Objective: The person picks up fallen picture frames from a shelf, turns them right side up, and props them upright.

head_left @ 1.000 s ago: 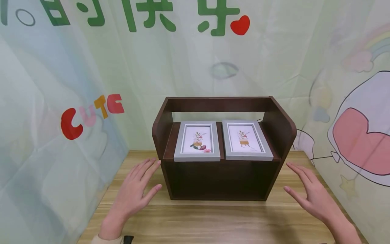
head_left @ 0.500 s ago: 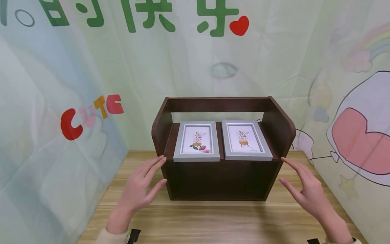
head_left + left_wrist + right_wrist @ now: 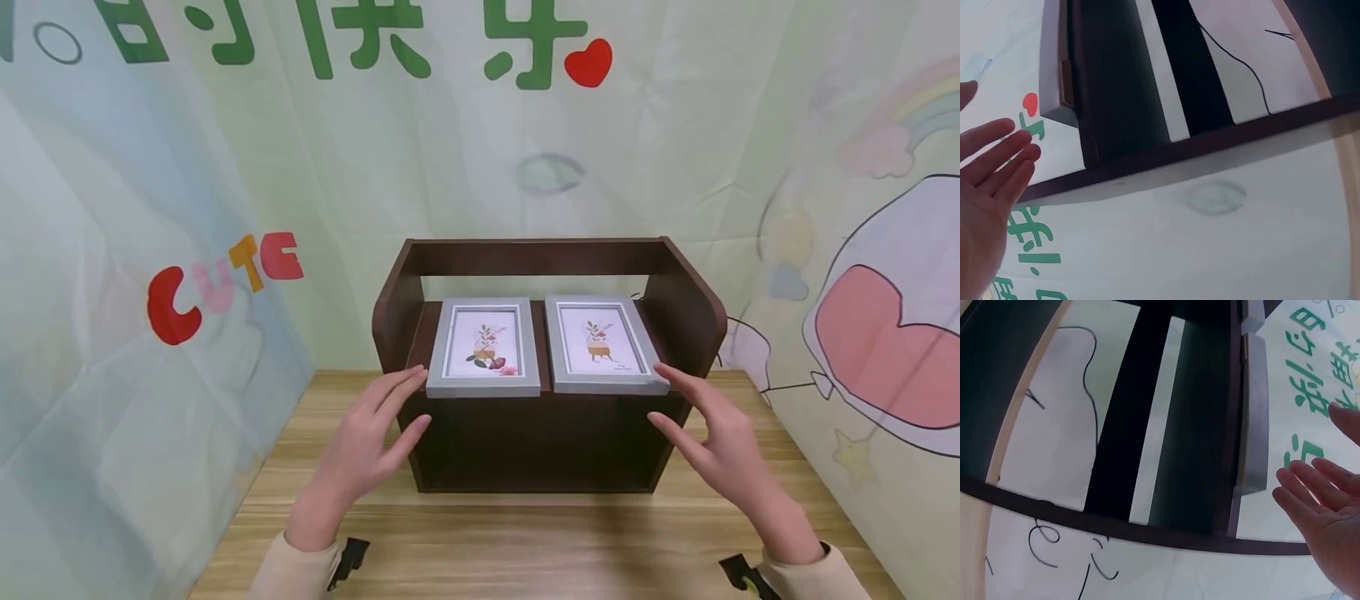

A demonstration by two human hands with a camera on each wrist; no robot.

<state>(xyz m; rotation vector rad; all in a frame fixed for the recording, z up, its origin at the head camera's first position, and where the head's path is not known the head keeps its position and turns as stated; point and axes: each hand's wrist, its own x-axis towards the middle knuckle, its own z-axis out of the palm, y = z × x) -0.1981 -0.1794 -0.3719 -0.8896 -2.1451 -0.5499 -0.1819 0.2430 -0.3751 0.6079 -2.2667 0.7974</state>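
Observation:
Two silver-grey picture frames lie face up, side by side, on a dark brown desk shelf point(image 3: 536, 446). My left hand point(image 3: 358, 454) is beside the front left corner of the left picture frame point(image 3: 441, 358), fingers extended and thumb spread. At the front right corner of the right picture frame point(image 3: 611, 387), my right hand point(image 3: 723, 446) has the same spread form. The left wrist view shows the left hand point(image 3: 988, 181) apart from the edge of a frame point(image 3: 1059, 75). In the right wrist view a gap separates the right hand point(image 3: 1329, 506) from a frame's edge point(image 3: 1255, 425).
The shelf has raised sides and a back rail point(image 3: 536, 257) with an open slot below it. It stands on a wood-grain table point(image 3: 480, 542). Printed cloth point(image 3: 465, 167) hangs behind and on both sides, bearing green characters and a red heart point(image 3: 588, 62).
Both hands have moved inward and slightly up, from outside the shelf's sides to the outer front corners of the two picture frames. The frames and shelf have stayed put.

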